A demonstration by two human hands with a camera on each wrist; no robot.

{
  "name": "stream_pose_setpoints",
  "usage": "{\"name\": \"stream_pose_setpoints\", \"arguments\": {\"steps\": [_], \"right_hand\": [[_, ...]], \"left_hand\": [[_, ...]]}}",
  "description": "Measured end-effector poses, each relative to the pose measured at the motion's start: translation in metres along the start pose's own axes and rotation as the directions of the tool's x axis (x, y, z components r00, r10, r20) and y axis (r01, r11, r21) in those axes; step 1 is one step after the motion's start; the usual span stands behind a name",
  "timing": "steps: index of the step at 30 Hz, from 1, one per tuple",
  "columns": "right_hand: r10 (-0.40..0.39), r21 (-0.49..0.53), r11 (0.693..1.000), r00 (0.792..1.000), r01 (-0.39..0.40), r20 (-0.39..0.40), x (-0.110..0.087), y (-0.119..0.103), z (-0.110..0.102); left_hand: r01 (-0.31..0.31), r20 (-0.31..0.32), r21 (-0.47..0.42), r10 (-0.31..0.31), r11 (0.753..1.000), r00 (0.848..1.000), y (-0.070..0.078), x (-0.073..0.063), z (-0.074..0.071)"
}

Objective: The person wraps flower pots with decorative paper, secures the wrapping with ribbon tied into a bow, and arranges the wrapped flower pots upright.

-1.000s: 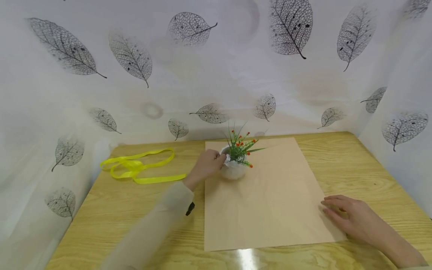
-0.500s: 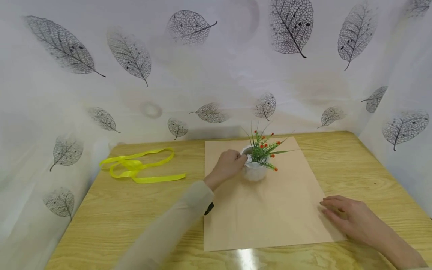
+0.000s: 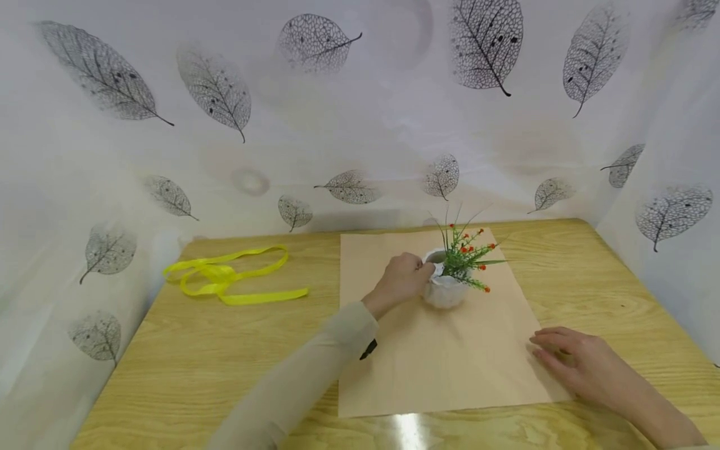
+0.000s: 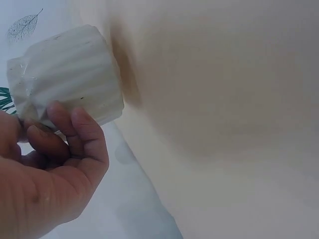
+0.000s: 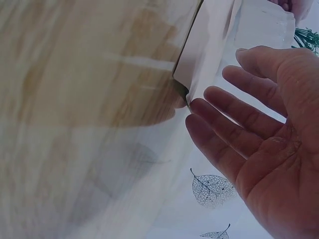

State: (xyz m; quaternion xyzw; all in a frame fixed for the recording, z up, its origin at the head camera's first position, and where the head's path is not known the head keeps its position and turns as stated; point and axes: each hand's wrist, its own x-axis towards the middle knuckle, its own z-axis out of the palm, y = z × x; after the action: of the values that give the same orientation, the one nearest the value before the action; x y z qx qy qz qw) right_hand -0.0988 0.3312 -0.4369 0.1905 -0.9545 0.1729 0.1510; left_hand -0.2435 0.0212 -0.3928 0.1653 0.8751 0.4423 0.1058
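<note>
My left hand (image 3: 400,281) pinches the rim of a white ribbed flower pot (image 4: 70,74) between thumb and fingers. Green artificial sprigs with small orange-red blossoms (image 3: 468,256) lean out of the pot to the right. The pot is upright over the middle of a brown kraft paper sheet (image 3: 416,369); in the left wrist view its base is close to the paper, with a shadow beside it. At the sheet's right edge rests my right hand (image 3: 590,369), its fingers relaxed and holding nothing. In the right wrist view those fingers (image 5: 224,124) are spread near the slightly lifted paper edge.
A loosely looped yellow ribbon (image 3: 247,299) lies on the wooden table (image 3: 225,356) to the left of the sheet. Behind and at both sides hangs a white cloth (image 3: 394,125) printed with dark leaf skeletons.
My left hand has carried the flower pot rightward across the paper, from its left part to near the middle. The right hand has stayed at the sheet's right edge.
</note>
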Motion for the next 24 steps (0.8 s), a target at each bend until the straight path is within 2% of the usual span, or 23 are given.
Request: {"name": "stream_pose_setpoints", "arguments": {"steps": [10, 14, 20, 24], "right_hand": [[0.014, 0.029, 0.999, 1.0, -0.014, 0.002, -0.004, 0.001, 0.004], [0.011, 0.012, 1.0, 1.0, -0.012, 0.002, -0.004, 0.0, 0.004], [0.004, -0.004, 1.0, 1.0, -0.004, -0.005, -0.002, 0.0, 0.003], [0.007, -0.002, 1.0, 1.0, -0.007, 0.003, -0.001, 0.001, 0.004]], "left_hand": [[0.079, 0.034, 0.014, -0.079, 0.997, 0.996, -0.004, 0.0, 0.012], [0.053, 0.02, 0.022, -0.054, 0.998, 0.998, -0.005, 0.001, 0.014], [0.028, 0.035, 0.005, -0.028, 1.0, 0.999, 0.0, 0.003, 0.012], [0.03, 0.034, 0.005, -0.03, 1.0, 0.999, 0.002, 0.005, 0.013]]}}
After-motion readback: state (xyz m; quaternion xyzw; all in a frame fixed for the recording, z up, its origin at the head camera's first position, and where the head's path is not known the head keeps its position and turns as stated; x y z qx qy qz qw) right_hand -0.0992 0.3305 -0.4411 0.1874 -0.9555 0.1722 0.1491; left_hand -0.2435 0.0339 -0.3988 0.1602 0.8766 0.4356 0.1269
